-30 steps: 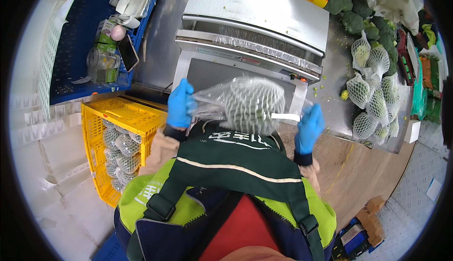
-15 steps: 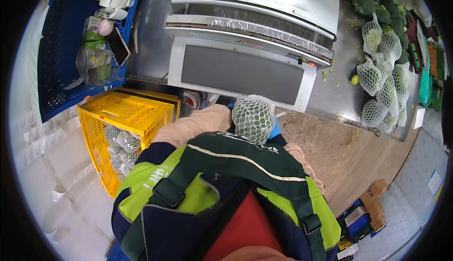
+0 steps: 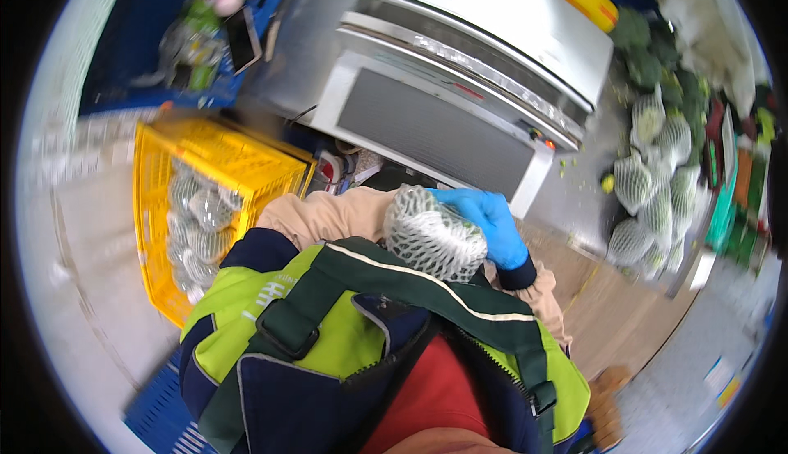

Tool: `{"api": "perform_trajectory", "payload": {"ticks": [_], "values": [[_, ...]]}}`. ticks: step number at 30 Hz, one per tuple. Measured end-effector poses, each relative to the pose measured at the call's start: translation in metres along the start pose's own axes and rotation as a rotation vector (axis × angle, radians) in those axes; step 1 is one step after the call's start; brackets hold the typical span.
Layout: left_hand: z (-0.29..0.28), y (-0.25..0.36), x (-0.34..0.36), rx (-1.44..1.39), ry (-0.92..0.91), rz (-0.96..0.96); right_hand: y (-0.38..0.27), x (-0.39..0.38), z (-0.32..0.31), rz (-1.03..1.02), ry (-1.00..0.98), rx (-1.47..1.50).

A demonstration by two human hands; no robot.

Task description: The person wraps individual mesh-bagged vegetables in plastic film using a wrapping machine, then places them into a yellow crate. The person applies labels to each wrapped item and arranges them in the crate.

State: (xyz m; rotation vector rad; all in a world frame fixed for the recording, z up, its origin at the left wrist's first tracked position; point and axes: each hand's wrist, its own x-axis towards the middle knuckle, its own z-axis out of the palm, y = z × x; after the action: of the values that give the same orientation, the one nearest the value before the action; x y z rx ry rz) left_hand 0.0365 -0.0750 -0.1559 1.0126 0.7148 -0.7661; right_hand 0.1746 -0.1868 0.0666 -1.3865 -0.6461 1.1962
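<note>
Close in front of my chest is a broccoli head in a white foam net, with green showing through the mesh. My right hand, in a blue glove, is closed over its top and right side. My left forearm, in a beige sleeve, reaches up to its left side. The left hand itself is hidden behind the net and the sleeve. Beyond my hands stands a film wrapping machine with a dark grey plate and a lit orange switch.
A yellow crate at left holds several netted heads. Behind it, a blue crate holds a phone and packaging. More netted heads and bare broccoli lie on the steel table's right side.
The view has turned, tilting the machine. My right hand has come up from behind the netted broccoli onto its top and right side, and the broccoli has tipped over.
</note>
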Motion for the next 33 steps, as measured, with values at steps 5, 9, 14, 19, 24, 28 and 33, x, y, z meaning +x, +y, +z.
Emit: {"api": "perform_trajectory", "payload": {"ticks": [5, 9, 14, 19, 24, 28, 33], "values": [[-0.008, 0.061, -0.063, -0.466, -0.176, 0.244, -0.006, -0.026, 0.015, 0.099, -0.102, 0.405], [-0.035, 0.079, -0.211, -0.597, -0.004, 0.692, -0.004, 0.026, 0.023, 0.062, 0.002, 0.357], [-0.043, 0.067, -0.329, 0.1, 0.868, 1.093, -0.066, 0.118, 0.141, -0.26, -0.562, -0.121], [-0.066, -0.001, -0.42, -0.101, 1.229, 0.936, -0.072, 0.143, 0.198, -0.568, -0.772, -0.193], [-0.131, -0.118, -0.384, 0.163, 1.377, 0.465, -0.048, 0.153, 0.191, -0.376, -0.664, -0.149], [-0.166, -0.15, -0.32, 0.496, 1.357, -0.174, -0.043, 0.153, 0.179, -0.425, -0.555, -0.28], [-0.182, -0.15, -0.271, 0.402, 1.369, -0.273, -0.033, 0.15, 0.16, -0.387, -0.385, -0.215]]}}
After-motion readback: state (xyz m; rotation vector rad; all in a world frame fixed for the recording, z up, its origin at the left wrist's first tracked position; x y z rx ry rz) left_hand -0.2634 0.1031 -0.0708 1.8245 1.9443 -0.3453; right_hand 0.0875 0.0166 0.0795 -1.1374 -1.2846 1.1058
